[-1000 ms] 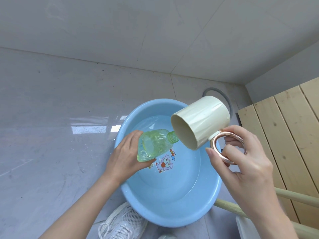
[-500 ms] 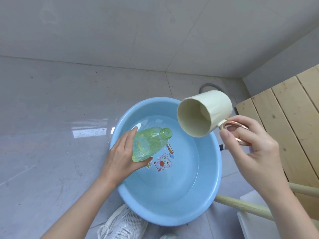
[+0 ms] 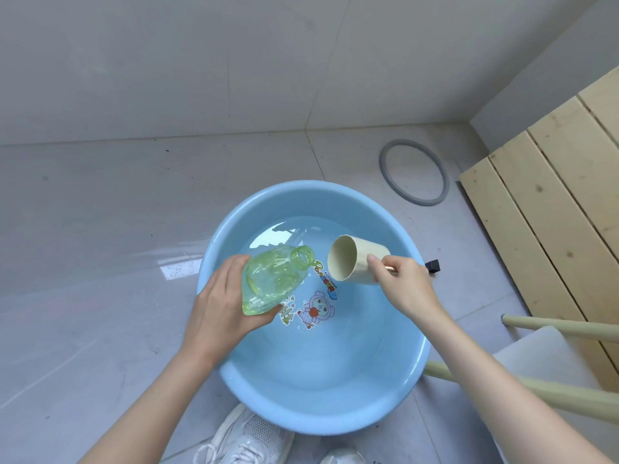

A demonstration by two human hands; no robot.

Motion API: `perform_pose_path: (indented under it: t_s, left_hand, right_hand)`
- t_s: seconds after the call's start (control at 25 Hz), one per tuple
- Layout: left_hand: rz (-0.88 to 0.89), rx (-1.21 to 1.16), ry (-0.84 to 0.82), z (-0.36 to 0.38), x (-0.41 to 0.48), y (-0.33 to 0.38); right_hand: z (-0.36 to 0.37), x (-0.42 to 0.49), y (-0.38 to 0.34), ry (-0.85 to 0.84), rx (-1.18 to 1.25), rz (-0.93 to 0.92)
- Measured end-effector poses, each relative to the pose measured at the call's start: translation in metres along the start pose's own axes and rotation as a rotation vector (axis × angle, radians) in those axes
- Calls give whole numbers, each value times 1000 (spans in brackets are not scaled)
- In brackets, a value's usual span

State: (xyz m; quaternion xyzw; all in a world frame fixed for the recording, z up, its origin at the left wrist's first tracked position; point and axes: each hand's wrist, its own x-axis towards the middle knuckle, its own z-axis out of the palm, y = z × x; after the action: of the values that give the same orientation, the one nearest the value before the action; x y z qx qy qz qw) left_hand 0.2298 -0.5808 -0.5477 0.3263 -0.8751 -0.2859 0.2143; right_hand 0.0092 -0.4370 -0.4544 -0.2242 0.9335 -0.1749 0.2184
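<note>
Gripping a green bottle (image 3: 271,283), left hand (image 3: 221,306) hangs over the basin (image 3: 318,380), decal (image 3: 316,308) lettering illegible; right hand (image 3: 405,289) holds the cup (image 3: 358,262) by its half-hidden handle (image 3: 390,268).

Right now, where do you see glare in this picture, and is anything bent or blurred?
Head view: a bright reflection glares on the floor tile left of the blue basin. Head view: the water surface mirrors pale light. Head view: the wide lens makes the wooden planks lean and fan out at the right edge. Head view: the green bottle and cream cup look sharp.

Tilted uncapped green bottle (image 3: 271,283) beside sideways cream mug (image 3: 356,262), perhaps empty, over basin (image 3: 301,187)
</note>
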Motion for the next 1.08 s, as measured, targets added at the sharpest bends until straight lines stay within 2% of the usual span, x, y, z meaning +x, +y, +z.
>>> perform_pose_path:
  t_s: [0.32,0.6,0.84,1.08]
  left_hand:
    - [-28,48,-38,-4,1,5]
    - [-17,46,-30,-5,1,8]
    - [-5,70,-37,-5,1,6]
    - [21,123,-22,0,0,1]
  right_hand:
    - [38,22,13,12,-441,-101]
    - [56,30,-3,-47,-672,-172]
    - [57,40,-2,-84,-645,-172]
    - [51,23,11,-129,-285,-141]
